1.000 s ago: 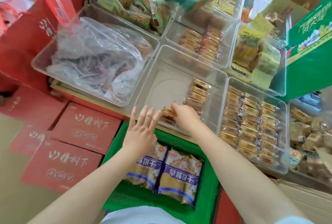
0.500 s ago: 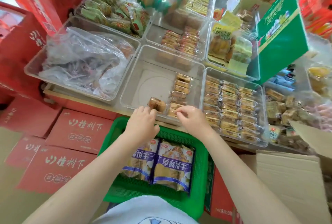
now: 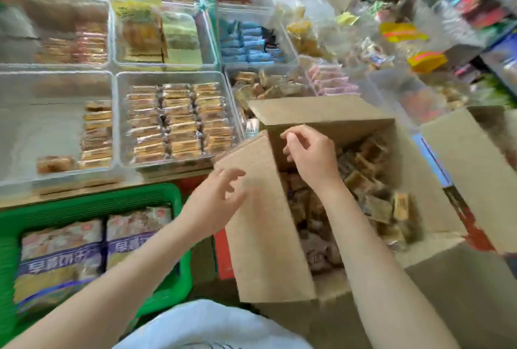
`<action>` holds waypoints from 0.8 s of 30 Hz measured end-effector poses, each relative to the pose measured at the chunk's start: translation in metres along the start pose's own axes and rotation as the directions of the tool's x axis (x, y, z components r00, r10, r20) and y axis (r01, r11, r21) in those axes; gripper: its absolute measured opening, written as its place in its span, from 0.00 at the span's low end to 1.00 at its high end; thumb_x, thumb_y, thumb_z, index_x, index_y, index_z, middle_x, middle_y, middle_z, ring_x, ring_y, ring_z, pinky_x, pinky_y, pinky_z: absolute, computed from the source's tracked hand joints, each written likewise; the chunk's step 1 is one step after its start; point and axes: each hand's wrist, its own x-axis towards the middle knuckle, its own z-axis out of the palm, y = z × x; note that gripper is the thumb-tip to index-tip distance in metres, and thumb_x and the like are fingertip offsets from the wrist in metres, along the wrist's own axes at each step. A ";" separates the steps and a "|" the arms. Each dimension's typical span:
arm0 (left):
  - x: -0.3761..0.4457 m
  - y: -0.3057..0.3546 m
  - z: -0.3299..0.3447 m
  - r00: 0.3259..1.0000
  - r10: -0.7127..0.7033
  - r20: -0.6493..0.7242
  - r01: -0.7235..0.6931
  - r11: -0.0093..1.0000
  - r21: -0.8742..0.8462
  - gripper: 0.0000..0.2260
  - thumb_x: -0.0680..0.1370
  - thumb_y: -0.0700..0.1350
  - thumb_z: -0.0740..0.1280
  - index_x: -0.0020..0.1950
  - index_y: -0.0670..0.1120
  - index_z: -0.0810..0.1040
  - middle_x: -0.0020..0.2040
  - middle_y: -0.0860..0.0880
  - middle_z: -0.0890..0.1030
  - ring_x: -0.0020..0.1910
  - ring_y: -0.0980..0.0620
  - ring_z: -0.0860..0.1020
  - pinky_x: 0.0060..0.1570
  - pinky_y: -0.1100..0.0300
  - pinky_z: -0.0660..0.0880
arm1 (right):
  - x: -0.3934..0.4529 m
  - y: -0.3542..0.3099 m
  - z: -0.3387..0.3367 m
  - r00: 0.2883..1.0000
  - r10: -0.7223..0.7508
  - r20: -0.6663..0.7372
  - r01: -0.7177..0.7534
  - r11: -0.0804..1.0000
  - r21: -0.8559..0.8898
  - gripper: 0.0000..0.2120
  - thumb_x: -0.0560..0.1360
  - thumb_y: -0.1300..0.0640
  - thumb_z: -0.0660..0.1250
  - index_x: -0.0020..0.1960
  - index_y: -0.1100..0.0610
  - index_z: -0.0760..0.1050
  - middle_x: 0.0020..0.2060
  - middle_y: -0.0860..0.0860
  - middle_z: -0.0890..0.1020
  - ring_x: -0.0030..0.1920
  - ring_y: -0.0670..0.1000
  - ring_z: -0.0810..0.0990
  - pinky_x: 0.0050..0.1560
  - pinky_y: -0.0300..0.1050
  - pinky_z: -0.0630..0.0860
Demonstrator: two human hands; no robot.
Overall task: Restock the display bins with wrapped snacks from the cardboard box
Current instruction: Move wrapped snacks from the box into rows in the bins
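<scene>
The open brown cardboard box stands at lower right, flaps up, filled with loose wrapped snacks. The right hand hangs over the box interior, fingers loosely curled, holding nothing. The left hand is released, fingers spread at the box's left flap. The clear plastic display bin at left holds one column of snacks. View blurred.

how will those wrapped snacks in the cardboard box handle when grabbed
The snacks look small, so probably light. Their wrappers look glossy, so likely a bit slippery. They lie loosely heaped in the box, so neighbours may shift as fingers dig in.
</scene>
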 end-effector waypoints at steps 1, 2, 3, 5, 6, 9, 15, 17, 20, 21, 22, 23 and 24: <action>0.006 0.015 0.021 0.999 -0.025 -0.029 0.024 0.998 -0.051 0.20 0.80 0.55 0.65 0.72 0.56 0.69 0.67 0.51 0.75 0.60 0.55 0.76 0.56 0.57 0.74 | 0.003 0.019 -0.017 0.999 0.034 0.016 -0.034 0.999 -0.023 0.10 0.81 0.57 0.62 0.49 0.55 0.82 0.37 0.46 0.83 0.39 0.47 0.82 0.46 0.50 0.82; 0.011 0.031 0.040 0.996 -0.074 -0.043 0.068 0.990 -0.120 0.26 0.79 0.56 0.67 0.76 0.55 0.66 0.71 0.50 0.71 0.66 0.53 0.73 0.63 0.55 0.72 | 0.008 0.039 -0.032 0.995 0.074 0.062 -0.069 0.995 -0.070 0.10 0.81 0.57 0.62 0.49 0.55 0.82 0.38 0.46 0.83 0.41 0.48 0.82 0.47 0.49 0.81; 0.016 0.046 0.057 0.990 -0.131 -0.047 0.118 0.971 -0.209 0.33 0.77 0.58 0.69 0.79 0.53 0.61 0.75 0.49 0.67 0.72 0.51 0.68 0.70 0.52 0.68 | 0.013 0.059 -0.043 0.982 0.121 0.143 -0.099 0.984 -0.151 0.10 0.81 0.56 0.62 0.51 0.55 0.82 0.42 0.46 0.83 0.45 0.48 0.81 0.49 0.46 0.78; 0.024 0.070 0.088 0.969 -0.232 -0.082 0.196 0.929 -0.315 0.43 0.72 0.60 0.70 0.82 0.52 0.53 0.79 0.49 0.61 0.77 0.51 0.61 0.76 0.48 0.61 | 0.020 0.095 -0.057 0.911 0.237 0.337 -0.110 0.928 -0.357 0.10 0.82 0.54 0.62 0.56 0.54 0.81 0.53 0.49 0.83 0.52 0.48 0.78 0.52 0.42 0.72; 0.027 0.078 0.097 0.951 -0.285 -0.116 0.232 0.912 -0.337 0.43 0.71 0.57 0.69 0.82 0.52 0.52 0.79 0.49 0.61 0.77 0.50 0.60 0.76 0.47 0.61 | 0.024 0.111 -0.059 0.853 0.302 0.426 -0.101 0.896 -0.433 0.11 0.82 0.53 0.62 0.60 0.54 0.80 0.58 0.51 0.81 0.55 0.50 0.77 0.54 0.42 0.72; 0.032 0.088 0.108 0.886 -0.414 -0.208 0.314 0.866 -0.389 0.37 0.72 0.46 0.63 0.81 0.56 0.55 0.77 0.51 0.67 0.74 0.50 0.66 0.73 0.48 0.66 | 0.033 0.146 -0.050 0.670 0.435 0.602 0.009 0.806 -0.591 0.19 0.82 0.54 0.63 0.72 0.57 0.72 0.67 0.56 0.76 0.63 0.56 0.76 0.63 0.47 0.74; 0.029 0.096 0.101 0.855 -0.439 -0.277 0.349 0.881 -0.319 0.32 0.78 0.36 0.59 0.80 0.59 0.59 0.68 0.52 0.76 0.61 0.48 0.77 0.56 0.54 0.75 | 0.028 0.192 0.006 0.587 0.615 0.527 0.351 0.393 -0.850 0.34 0.77 0.50 0.69 0.79 0.53 0.60 0.74 0.55 0.66 0.73 0.60 0.67 0.66 0.59 0.69; 0.028 0.095 0.102 0.854 -0.439 -0.279 0.349 0.881 -0.319 0.32 0.79 0.36 0.59 0.79 0.60 0.59 0.65 0.51 0.78 0.51 0.51 0.78 0.45 0.57 0.74 | 0.020 0.199 0.011 0.614 0.589 0.525 0.432 0.306 -0.849 0.31 0.80 0.51 0.65 0.79 0.57 0.60 0.76 0.59 0.63 0.74 0.61 0.64 0.64 0.60 0.71; 0.027 0.090 0.105 0.848 -0.448 -0.283 0.366 0.881 -0.300 0.32 0.79 0.38 0.59 0.80 0.61 0.57 0.66 0.49 0.78 0.54 0.44 0.79 0.46 0.56 0.74 | 0.023 0.197 0.001 0.597 0.534 0.599 0.449 0.396 -0.801 0.29 0.79 0.53 0.66 0.77 0.59 0.63 0.74 0.60 0.65 0.72 0.61 0.66 0.60 0.55 0.74; 0.026 0.089 0.107 0.849 -0.445 -0.284 0.366 0.884 -0.290 0.32 0.80 0.38 0.60 0.80 0.60 0.57 0.67 0.49 0.77 0.57 0.42 0.79 0.48 0.56 0.75 | 0.028 0.192 -0.006 0.565 0.513 0.646 0.362 0.550 -0.753 0.30 0.78 0.52 0.67 0.77 0.58 0.63 0.73 0.59 0.67 0.70 0.60 0.68 0.60 0.52 0.75; 0.025 0.090 0.108 0.850 -0.441 -0.287 0.368 0.888 -0.276 0.30 0.80 0.38 0.60 0.80 0.58 0.58 0.67 0.50 0.77 0.58 0.44 0.78 0.49 0.57 0.75 | 0.034 0.185 -0.014 0.530 0.482 0.698 0.207 0.724 -0.658 0.31 0.78 0.50 0.67 0.78 0.56 0.62 0.72 0.57 0.68 0.68 0.58 0.71 0.58 0.49 0.75; 0.023 0.091 0.109 0.852 -0.431 -0.296 0.363 0.895 -0.259 0.29 0.80 0.38 0.61 0.79 0.56 0.60 0.68 0.50 0.76 0.57 0.47 0.78 0.49 0.61 0.74 | 0.040 0.176 -0.024 0.506 0.443 0.740 -0.009 0.861 -0.509 0.31 0.78 0.48 0.67 0.78 0.55 0.61 0.71 0.56 0.70 0.66 0.57 0.74 0.56 0.47 0.75; 0.020 0.094 0.110 0.852 -0.424 -0.308 0.364 0.901 -0.235 0.28 0.80 0.39 0.62 0.79 0.54 0.61 0.69 0.50 0.75 0.59 0.51 0.76 0.51 0.65 0.72 | 0.044 0.165 -0.032 0.502 0.394 0.770 -0.226 0.919 -0.323 0.30 0.79 0.47 0.66 0.76 0.54 0.61 0.69 0.56 0.71 0.64 0.57 0.76 0.53 0.48 0.77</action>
